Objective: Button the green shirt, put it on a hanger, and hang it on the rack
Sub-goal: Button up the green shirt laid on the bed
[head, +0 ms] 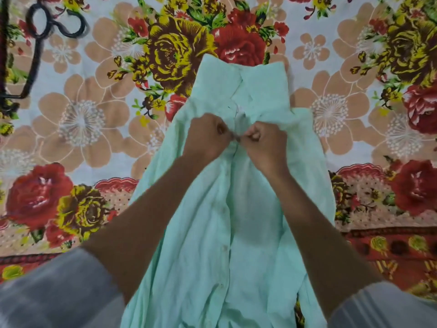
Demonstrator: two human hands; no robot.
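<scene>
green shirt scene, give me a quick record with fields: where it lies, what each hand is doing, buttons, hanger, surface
shirt: green shirt lies front up on the floral bedsheet, collar away from the person
left hand: left hand pinches the placket edge just below the collar
right hand: right hand pinches the facing edge, fingertips meeting the left
buttons: lower front open, unfastened buttons along one edge
hanger: dark hanger at the far left on the sheet, untouched
stage: buttoning near the top, not yet hung
</scene>
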